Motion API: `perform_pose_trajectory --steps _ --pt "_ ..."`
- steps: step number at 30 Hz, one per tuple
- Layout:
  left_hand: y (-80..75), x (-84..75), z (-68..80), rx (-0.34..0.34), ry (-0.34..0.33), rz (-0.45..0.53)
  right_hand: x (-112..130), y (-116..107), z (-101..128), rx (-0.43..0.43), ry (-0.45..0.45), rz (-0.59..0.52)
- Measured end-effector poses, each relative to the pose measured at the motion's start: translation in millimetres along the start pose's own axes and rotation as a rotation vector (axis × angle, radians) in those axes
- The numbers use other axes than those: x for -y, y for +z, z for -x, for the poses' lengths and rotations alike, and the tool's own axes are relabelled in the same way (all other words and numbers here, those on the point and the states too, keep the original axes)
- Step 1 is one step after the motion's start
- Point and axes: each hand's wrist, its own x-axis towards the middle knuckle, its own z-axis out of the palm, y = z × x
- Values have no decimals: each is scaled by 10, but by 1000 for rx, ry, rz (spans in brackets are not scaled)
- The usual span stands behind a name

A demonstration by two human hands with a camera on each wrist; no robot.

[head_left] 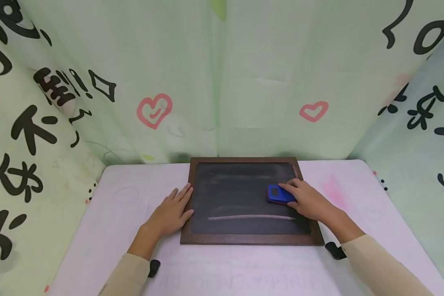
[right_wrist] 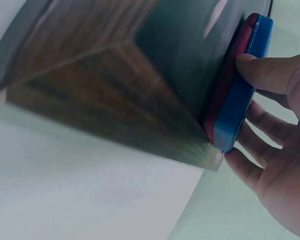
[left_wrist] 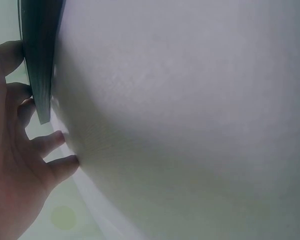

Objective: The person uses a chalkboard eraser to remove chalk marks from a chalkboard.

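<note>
I sat in a small makeshift booth, more a home craft or play corner than a workplace. Pale green curtains [head_left: 222, 82] printed with black characters and pink hearts [head_left: 154, 110] closed me in on three sides. My table [head_left: 107, 213] wore a soft pinkish-white cloth, and a wood-framed chalkboard [head_left: 237, 193] lay flat on it.

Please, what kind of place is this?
Probably a small makeshift recording booth: printed fabric curtains close in a cloth-covered table. On it lies a wood-framed chalkboard, with a blue eraser under the right hand.
</note>
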Motion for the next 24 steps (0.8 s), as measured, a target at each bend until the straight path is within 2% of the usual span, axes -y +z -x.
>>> perform_pose_trajectory --steps 9,15,24 --pt "8 -7 -4 -8 -3 2 52 29 -26 -21 -5 6" --pt "30 9 -4 -28 7 5 179 56 -96 -16 -29 32" --pt "0 -17 -12 7 -2 3 494 107 -336 79 -4 50"
